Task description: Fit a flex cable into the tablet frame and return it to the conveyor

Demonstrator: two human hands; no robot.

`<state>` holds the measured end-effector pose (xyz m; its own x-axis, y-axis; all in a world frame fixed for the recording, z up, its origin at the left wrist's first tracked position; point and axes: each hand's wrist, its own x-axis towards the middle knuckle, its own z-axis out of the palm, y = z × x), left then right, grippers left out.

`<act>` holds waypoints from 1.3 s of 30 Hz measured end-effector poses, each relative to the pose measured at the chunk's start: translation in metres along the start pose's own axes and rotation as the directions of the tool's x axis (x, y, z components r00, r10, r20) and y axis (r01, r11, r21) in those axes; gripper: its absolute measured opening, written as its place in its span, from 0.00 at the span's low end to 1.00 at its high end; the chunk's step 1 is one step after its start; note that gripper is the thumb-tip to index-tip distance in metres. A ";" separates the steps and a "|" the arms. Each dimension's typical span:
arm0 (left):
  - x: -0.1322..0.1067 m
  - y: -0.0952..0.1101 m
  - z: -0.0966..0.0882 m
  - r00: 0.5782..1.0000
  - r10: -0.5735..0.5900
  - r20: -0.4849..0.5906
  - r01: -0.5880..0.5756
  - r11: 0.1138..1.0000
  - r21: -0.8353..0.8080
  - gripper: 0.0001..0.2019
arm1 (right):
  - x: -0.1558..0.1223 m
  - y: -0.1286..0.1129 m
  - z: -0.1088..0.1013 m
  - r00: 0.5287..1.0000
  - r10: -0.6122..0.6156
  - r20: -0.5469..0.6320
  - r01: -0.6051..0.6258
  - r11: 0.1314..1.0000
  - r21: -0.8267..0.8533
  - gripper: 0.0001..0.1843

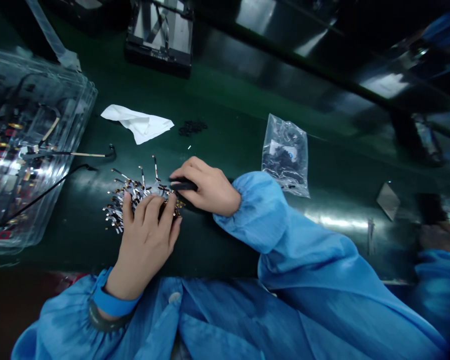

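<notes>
A loose pile of small flex cables, white and black with gold-coloured ends, lies on the green work surface. My left hand rests palm down over the pile's near right side, its fingers spread and touching the pieces. Just to the right, my right hand is closed around black tweezers that point left toward the pile. Their tips are hard to make out among the cables. A few pieces stick out at the far side of the pile.
Stacked clear plastic trays holding parts stand at left, with black cables over their edge. Beyond the pile lie a white cloth and small black pieces. A clear bag sits to the right; a black fixture stands behind.
</notes>
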<state>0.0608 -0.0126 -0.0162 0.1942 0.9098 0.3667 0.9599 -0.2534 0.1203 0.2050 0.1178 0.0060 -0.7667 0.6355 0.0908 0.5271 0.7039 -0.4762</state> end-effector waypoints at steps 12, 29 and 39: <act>-0.001 -0.003 0.002 1.000 -0.008 -0.001 0.008 1.000 -0.012 0.19 | 0.019 -0.010 -0.007 0.956 0.243 0.166 -0.130 0.853 -0.505 0.25; 0.001 -0.012 0.009 0.993 0.056 -0.104 -0.052 0.998 0.043 0.19 | -0.048 -0.011 -0.024 0.920 0.383 0.084 -0.340 0.885 -0.318 0.20; 0.000 -0.012 0.008 0.993 0.064 -0.102 -0.061 0.998 0.026 0.15 | -0.042 -0.015 -0.016 0.894 0.397 0.209 -0.343 0.905 -0.252 0.12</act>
<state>0.0510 -0.0067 -0.0254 0.2333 0.8536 0.4657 0.9511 -0.2999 0.0733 0.2348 0.0858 0.0228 -0.5522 0.7814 -0.2908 0.8326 0.4985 -0.2416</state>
